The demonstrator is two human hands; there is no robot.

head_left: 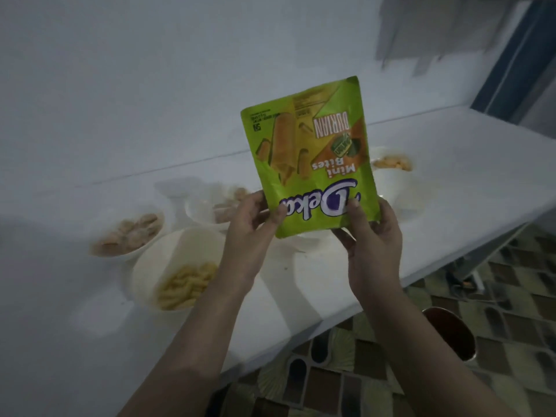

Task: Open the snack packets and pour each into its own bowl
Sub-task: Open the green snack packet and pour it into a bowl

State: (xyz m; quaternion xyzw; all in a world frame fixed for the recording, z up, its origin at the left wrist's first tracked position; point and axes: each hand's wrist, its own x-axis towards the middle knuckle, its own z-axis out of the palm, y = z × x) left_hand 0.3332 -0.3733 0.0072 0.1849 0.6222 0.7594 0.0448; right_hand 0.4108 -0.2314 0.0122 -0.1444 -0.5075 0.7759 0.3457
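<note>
A green snack packet [310, 158] is being held upside down above a white table [451, 188], its printing inverted and its lower edge being pinched from both sides. The edge on one side is being gripped by the left hand [251, 227], thumb on the printed face and fingers curled behind; the other side is being gripped in the same way by the right hand [373, 239], thumb pressed on the front and fingers wrapped behind. The packet is being kept nearly upright, tilted slightly, clear of the table surface. Below the packet and to its left, a white bowl of pale yellow ridged sticks [177, 269] is being shown nearest the camera, with a bowl of round pale biscuits [129, 233] just beyond it. A third bowl holding light brown pieces [216, 206] is being partly covered by the left hand. To the right of the packet, a bowl of orange pieces [391, 167] is standing further back on the table. Beneath the table edge, a patterned tiled floor [346, 380] and a dark red round container [451, 332] are being shown.
</note>
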